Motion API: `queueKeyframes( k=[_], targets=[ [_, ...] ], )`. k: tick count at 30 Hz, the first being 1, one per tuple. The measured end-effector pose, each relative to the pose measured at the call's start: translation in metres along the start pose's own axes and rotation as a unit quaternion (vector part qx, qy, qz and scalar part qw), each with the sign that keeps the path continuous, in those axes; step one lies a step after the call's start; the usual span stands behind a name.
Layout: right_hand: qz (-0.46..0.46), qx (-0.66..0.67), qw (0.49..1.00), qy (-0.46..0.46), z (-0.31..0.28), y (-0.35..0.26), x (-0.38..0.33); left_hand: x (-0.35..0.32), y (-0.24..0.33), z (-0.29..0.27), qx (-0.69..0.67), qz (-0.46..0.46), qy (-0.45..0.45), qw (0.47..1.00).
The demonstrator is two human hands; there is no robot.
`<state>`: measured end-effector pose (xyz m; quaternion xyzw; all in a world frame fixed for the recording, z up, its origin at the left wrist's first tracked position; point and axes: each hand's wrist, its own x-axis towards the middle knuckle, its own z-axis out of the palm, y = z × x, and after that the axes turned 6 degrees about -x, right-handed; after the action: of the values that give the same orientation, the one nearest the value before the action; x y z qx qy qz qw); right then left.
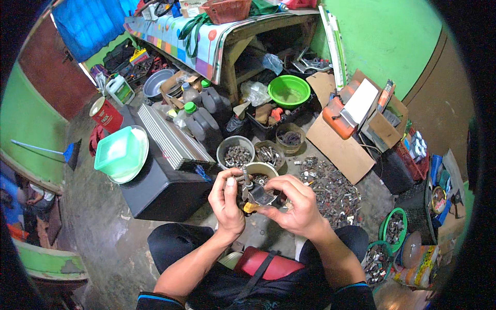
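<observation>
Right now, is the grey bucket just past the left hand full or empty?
Partly full: metal bits lie in the grey bucket, below its rim.

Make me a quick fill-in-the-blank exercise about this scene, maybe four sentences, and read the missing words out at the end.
1. Between the left hand and right hand, a small piece beside the metal parts is coloured ____.
2. The loose pile lies spread on the ____.
3. The two dark jugs have caps coloured ____.
4. The curtain at the upper left is coloured ____.

Missing words: yellow; floor; green; blue.
</observation>
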<state>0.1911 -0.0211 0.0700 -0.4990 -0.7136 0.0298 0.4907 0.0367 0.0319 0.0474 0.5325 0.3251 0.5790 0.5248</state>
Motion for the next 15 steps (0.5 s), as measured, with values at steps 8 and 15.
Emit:
queueKeyframes(
  k=[8, 15],
  targets=[
    [0.199, 0.087, 0.976, -0.028, -0.014, -0.004, -0.002, -0.010, 0.006, 0.009, 0.038, -0.059, -0.141, 0.987],
    [0.183, 0.071, 0.979, 0.052, -0.009, -0.006, -0.011, 0.000, -0.005, 0.015, 0.042, -0.122, -0.119, 0.985]
  ],
)
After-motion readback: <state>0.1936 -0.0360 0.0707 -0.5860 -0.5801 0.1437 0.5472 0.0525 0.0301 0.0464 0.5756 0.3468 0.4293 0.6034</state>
